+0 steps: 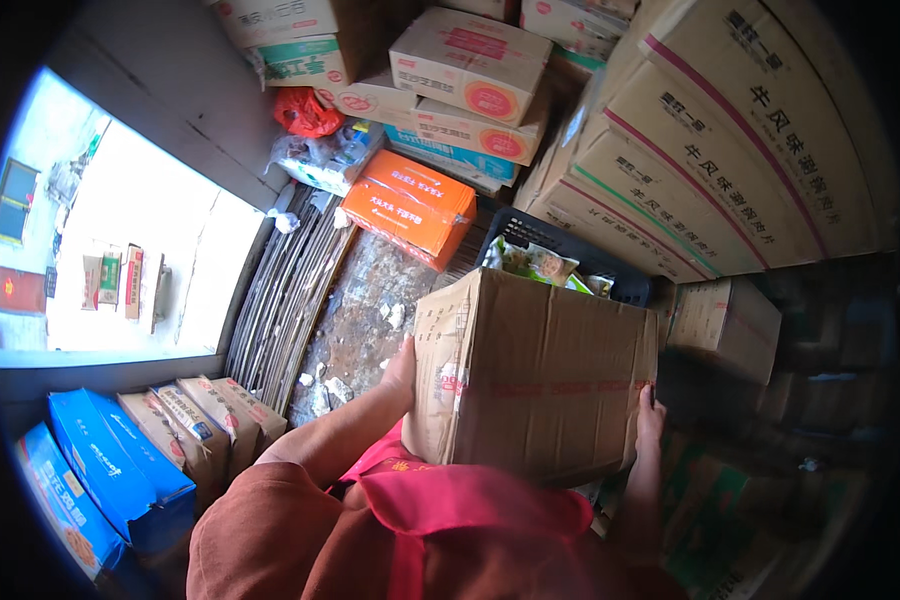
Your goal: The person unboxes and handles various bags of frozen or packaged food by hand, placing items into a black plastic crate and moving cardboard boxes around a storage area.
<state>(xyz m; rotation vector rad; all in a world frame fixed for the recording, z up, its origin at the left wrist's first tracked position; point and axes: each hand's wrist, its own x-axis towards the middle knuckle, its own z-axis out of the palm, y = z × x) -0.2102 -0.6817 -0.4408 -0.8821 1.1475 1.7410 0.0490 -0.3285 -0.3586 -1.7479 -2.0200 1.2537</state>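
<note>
A large brown cardboard box (555, 375) is held up close in front of my red apron. My left hand (400, 369) presses against its left end, with the fingers partly hidden. At the opposite end, my right hand (650, 420) grips the side, the thumb showing near the edge. Just beyond the box stands a dark plastic crate (540, 234) with green and white food packets (544, 262) in it, partly covered by the box. An orange carton (412, 202) lies further off, on the floor's far side.
Tall stacked cartons (697, 150) rise at the right. More cartons (469, 60) are piled at the back. Flattened cardboard (292, 292) lies left of the stained floor (367, 300), near a bright doorway (142, 247). Blue boxes (105, 457) stand at lower left.
</note>
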